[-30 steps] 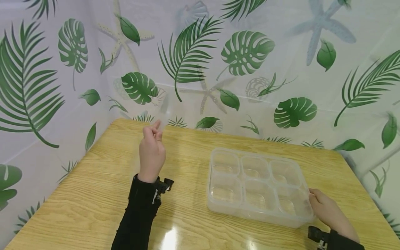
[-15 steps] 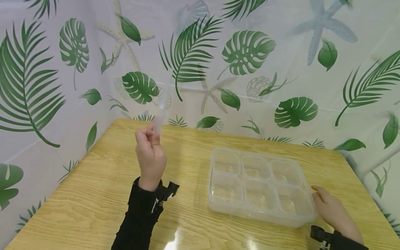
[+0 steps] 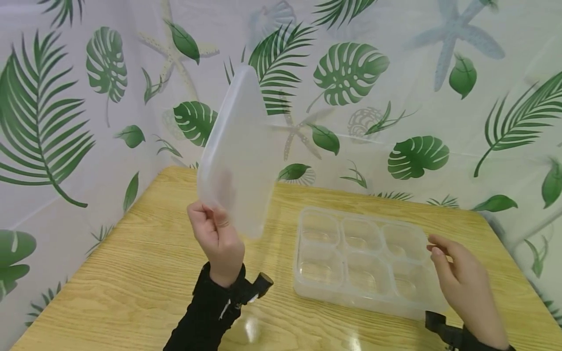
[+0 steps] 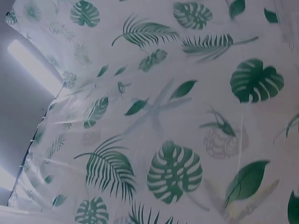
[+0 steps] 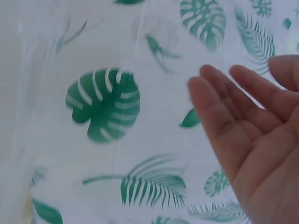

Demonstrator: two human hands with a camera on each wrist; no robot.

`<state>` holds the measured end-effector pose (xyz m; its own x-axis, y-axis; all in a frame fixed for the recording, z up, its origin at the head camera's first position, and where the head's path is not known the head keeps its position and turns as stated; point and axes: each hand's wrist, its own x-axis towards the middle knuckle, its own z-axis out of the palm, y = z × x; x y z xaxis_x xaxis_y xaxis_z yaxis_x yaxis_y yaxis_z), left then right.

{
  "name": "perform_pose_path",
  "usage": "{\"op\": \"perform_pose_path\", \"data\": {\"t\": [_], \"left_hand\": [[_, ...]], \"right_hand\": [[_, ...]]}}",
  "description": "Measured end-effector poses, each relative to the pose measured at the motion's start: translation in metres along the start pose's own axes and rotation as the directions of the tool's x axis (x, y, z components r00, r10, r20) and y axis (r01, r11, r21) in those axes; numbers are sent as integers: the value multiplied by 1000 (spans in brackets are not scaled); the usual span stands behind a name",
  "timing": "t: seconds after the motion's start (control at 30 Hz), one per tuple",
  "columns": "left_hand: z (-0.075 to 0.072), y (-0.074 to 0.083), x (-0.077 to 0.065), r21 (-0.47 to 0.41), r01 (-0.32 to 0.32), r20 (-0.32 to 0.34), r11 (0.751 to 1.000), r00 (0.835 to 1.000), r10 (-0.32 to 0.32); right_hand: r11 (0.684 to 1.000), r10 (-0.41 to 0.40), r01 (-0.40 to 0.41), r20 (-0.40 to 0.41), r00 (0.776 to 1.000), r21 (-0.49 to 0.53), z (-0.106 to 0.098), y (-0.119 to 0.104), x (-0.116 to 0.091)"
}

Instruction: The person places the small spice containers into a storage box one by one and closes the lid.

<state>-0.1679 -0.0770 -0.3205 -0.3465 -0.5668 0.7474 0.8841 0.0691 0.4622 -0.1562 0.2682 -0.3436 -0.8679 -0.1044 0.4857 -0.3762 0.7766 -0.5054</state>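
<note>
In the head view my left hand grips a translucent white plastic lid by its lower edge. The lid is held up on a slant above the table, its far corner pointing upward. To the right, a clear plastic box with several compartments rests on the table without a cover. My right hand is beside the box's right end, fingers slightly bent, holding nothing. The right wrist view shows the same right hand with relaxed fingers and its palm visible. Neither hand appears in the left wrist view.
The wooden table reaches back to a leaf-printed curtain that hangs behind it and along its left side. A bright ceiling light shows in the left wrist view.
The left hand has turned the lid from edge-on so that its broad face shows. My right hand has left the box's side and risen a little, fingers loosening.
</note>
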Motion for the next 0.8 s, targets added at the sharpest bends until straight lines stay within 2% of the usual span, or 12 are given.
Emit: {"op": "perform_pose_path", "data": {"t": [0.07, 0.1, 0.17, 0.23, 0.4, 0.47, 0.53, 0.6, 0.7, 0.8], "left_hand": [[5, 2, -4, -153, 17, -15, 988, 1000, -19], [8, 3, -5, -230, 31, -16, 973, 999, -36], [12, 5, -8, -364, 76, -13, 928, 996, -87], [15, 7, -10, -441, 135, 12, 887, 989, -144], [18, 11, -14, -525, 293, 80, 799, 952, -296], [19, 13, -15, -557, 328, 96, 763, 938, -333], [20, 14, -16, -593, 343, 111, 728, 931, -348], [21, 14, -17, -638, 345, 129, 688, 929, -346], [22, 12, -20, -704, 353, 164, 616, 925, -342], [23, 11, -21, -741, 375, 195, 556, 914, -356]], "right_hand": [[995, -57, 62, -62, 996, 80, 7, -9, 2], [990, -82, 91, -88, 993, 110, 11, -13, 3], [979, -127, 143, -117, 985, 148, 18, -20, 5], [973, -151, 169, -117, 982, 158, 23, -25, 7], [971, -185, 188, -36, 982, 149, 32, -36, 9], [964, -195, 192, -5, 981, 184, 36, -40, 10], [950, -208, 201, 5, 978, 241, 40, -44, 10], [925, -233, 222, 0, 972, 309, 43, -47, 10], [869, -296, 281, -27, 955, 406, 48, -51, 10], [828, -351, 337, -55, 935, 449, 53, -53, 11]]}}
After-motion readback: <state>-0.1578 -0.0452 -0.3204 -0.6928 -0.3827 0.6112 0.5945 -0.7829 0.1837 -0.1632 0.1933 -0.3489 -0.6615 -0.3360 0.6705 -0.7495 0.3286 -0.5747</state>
